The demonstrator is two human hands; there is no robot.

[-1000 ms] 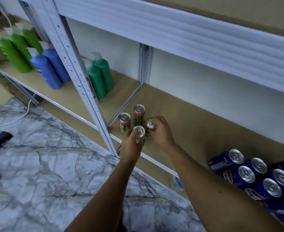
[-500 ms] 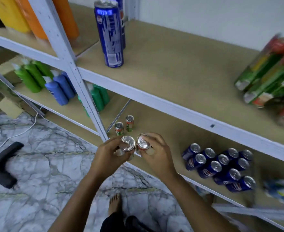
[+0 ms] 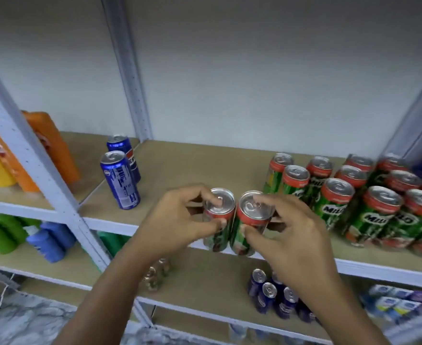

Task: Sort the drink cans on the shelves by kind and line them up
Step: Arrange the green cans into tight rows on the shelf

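Observation:
My left hand (image 3: 177, 220) grips a green-and-red Milo can (image 3: 217, 215) by its top. My right hand (image 3: 287, 235) grips a second Milo can (image 3: 249, 217) beside it. Both cans hang upright at the front edge of the upper shelf (image 3: 205, 175), their sides touching. Several matching Milo cans (image 3: 349, 197) stand grouped on that shelf to the right. Two blue Pepsi cans (image 3: 121, 180) stand at the shelf's left end. On the lower shelf sit two more Milo cans (image 3: 156, 272) and several blue Pepsi cans (image 3: 272, 295).
A white upright post (image 3: 38, 165) runs diagonally at the left, another post (image 3: 127, 70) stands at the back. Orange and yellow bottles (image 3: 18, 150) sit upper left, green and blue bottles (image 3: 25, 235) below them. Small packets (image 3: 394, 302) lie at lower right.
Both hands have risen from the lower shelf to the upper shelf's front edge, each carrying a Milo can. The view has tilted upward with them.

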